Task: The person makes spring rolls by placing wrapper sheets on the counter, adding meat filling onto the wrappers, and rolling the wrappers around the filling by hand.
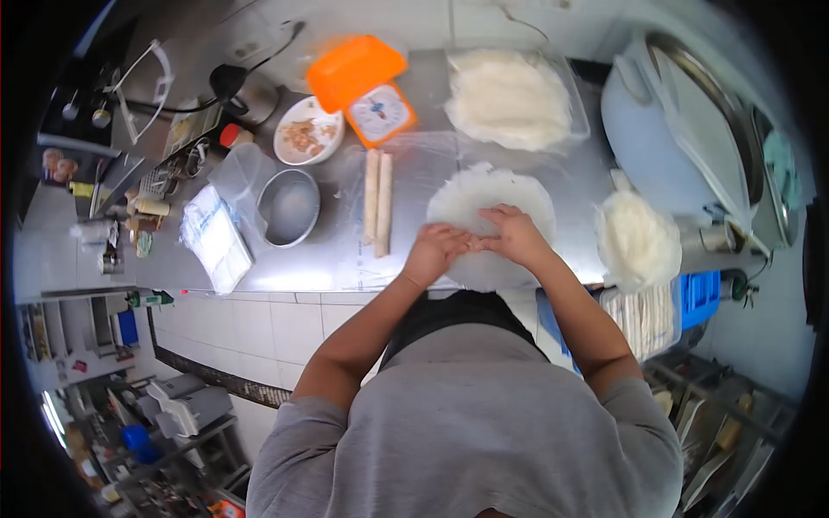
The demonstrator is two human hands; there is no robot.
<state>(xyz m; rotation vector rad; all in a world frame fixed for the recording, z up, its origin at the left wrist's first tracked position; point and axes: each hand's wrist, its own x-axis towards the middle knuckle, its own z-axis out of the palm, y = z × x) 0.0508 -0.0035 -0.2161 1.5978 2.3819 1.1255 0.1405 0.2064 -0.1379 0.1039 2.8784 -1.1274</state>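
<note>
A round, thin white wrapper sheet (492,192) lies flat on the metal table. My left hand (438,251) and my right hand (515,236) meet over its lower half, fingers bent around a small strip of filling (475,245) that shows between them. Two long pale rolls (377,203) lie side by side to the left of the sheet. Behind it, a clear tray holds a stack of white wrappers (509,99), and a smaller pile of wrappers (637,237) sits at the right.
A bowl with filling (308,131), an orange scale (380,114), a metal bowl (289,208) and plastic bags (214,239) stand on the left. A large pale tub (669,129) stands at the back right. A tray of rolls (637,319) sits below the right edge.
</note>
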